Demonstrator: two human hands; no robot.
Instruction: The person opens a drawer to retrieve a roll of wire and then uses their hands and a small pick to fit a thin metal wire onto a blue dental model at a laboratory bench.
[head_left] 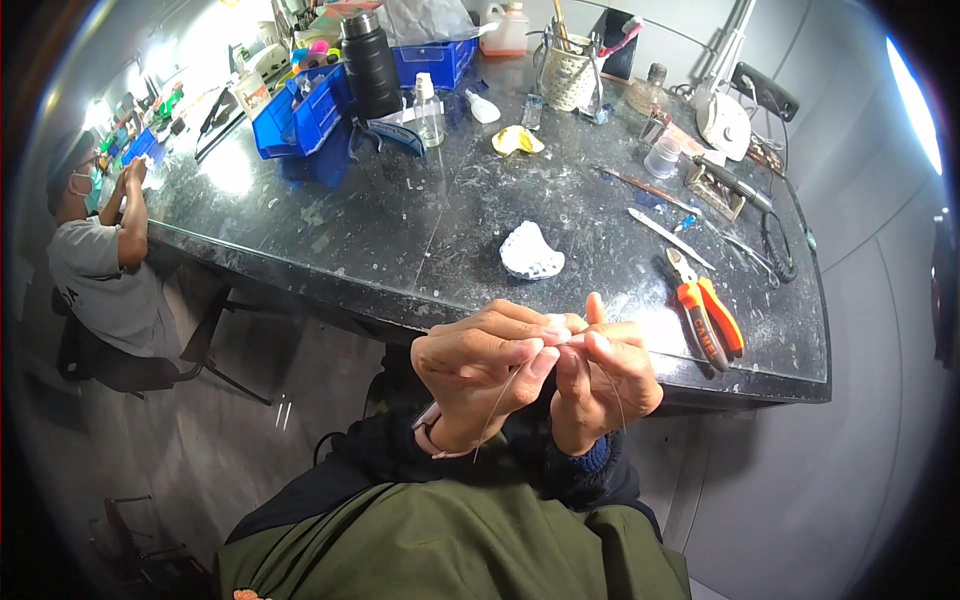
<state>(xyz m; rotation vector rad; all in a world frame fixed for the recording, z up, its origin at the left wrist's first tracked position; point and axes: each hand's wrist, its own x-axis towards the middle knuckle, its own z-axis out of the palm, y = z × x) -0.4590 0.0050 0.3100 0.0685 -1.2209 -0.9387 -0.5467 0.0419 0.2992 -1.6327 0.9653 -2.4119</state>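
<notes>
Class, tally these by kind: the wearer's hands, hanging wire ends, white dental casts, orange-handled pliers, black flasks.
Left hand and right hand: 2
Wire ends: 2
White dental cast: 1
Orange-handled pliers: 1
Black flask: 1
Total: 7

A long, scuffed black table (440,215) stretches to the far left, white glare (230,172) pooling on its top. A grey panelled wall (865,310) rises at right, beneath a bright strip light (914,105). At left, a dark chair (130,374) stands on a grey floor (240,465).
</notes>
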